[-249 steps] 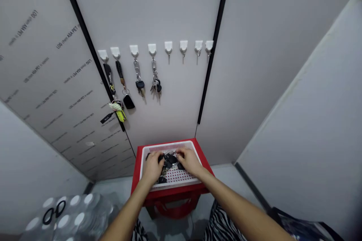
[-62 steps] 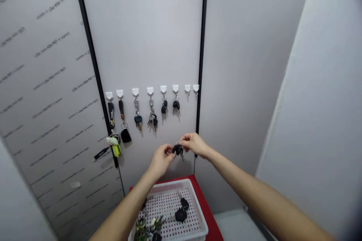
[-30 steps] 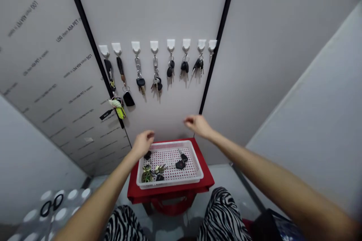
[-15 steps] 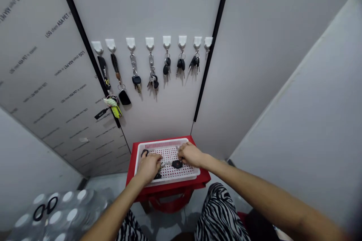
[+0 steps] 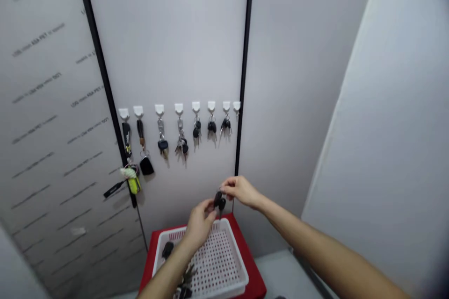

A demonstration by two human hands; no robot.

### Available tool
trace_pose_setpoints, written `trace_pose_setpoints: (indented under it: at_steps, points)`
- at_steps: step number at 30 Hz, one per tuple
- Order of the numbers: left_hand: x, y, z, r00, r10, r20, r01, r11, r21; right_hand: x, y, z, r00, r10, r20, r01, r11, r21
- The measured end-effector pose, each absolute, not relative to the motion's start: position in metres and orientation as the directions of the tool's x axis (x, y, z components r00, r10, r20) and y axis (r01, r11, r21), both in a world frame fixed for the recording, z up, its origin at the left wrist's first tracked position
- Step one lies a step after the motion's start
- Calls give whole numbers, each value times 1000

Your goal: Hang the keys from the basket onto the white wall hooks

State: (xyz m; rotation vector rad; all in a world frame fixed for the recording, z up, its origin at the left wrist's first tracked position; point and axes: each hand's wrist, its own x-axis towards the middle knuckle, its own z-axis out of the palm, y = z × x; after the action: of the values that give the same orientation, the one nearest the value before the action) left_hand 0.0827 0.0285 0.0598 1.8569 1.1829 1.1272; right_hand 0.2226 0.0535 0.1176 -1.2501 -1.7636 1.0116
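A bunch of black-headed keys (image 5: 221,203) is held up above the far edge of a white plastic basket (image 5: 241,261). My right hand (image 5: 242,190) is closed, pinching the ring at the top of the bunch. From the left, my left hand (image 5: 200,223) grips the side of the same keys between thumb and fingers. Down in the basket lie a black key fob (image 5: 168,249) and more keys (image 5: 188,274), partly hidden behind my left forearm.
Several white hooks (image 5: 178,108) run in a row along the wall panel, most with hanging keys (image 5: 163,145); the far-right hook (image 5: 237,106) carries something small. Black strips (image 5: 245,56) flank the panel. The basket rests on a red-covered surface (image 5: 257,282).
Both hands have risen from inside the basket, lifting a bunch of keys toward the wall. The camera has tilted up, so the hooks sit lower and the bottles and knees are out of view.
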Motion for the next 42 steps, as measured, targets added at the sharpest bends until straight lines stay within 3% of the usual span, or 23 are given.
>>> trace_pose_setpoints:
  at_steps: [5, 11, 15, 19, 28, 32, 35, 38, 42]
  points:
    - [109, 54, 136, 119, 872, 475, 341, -485, 805, 246, 83, 206, -4, 925, 381, 365, 356, -860]
    - [116, 60, 172, 70, 848, 526, 370, -511, 775, 267, 123, 269, 196, 794, 576, 592, 372, -715]
    - [107, 59, 166, 50, 862, 504, 380, -483, 789, 273, 139, 280, 264, 730, 631, 766, 239, -597]
    - [96, 59, 161, 40, 867, 497, 397, -471, 788, 273, 144, 281, 310, 714, 628, 836, 109, -537]
    - [71, 48, 150, 11, 899, 438, 386, -408, 828, 272, 134, 262, 276, 727, 629, 854, 114, -507]
    - [45, 48, 153, -79, 901, 427, 345, -377, 859, 253, 116, 246, 299, 658, 691, 782, 247, -573]
    - [24, 45, 177, -155, 864, 478, 303, -419, 856, 219, 90, 239, 57, 759, 648, 635, 473, -611]
    - [14, 28, 214, -145, 790, 596, 196, -567, 800, 179, 54, 239, -237, 729, 642, 305, 683, -664]
    - [14, -2, 251, -106, 658, 745, 50, -745, 665, 140, 15, 244, -184, 572, 799, -95, 799, -594]
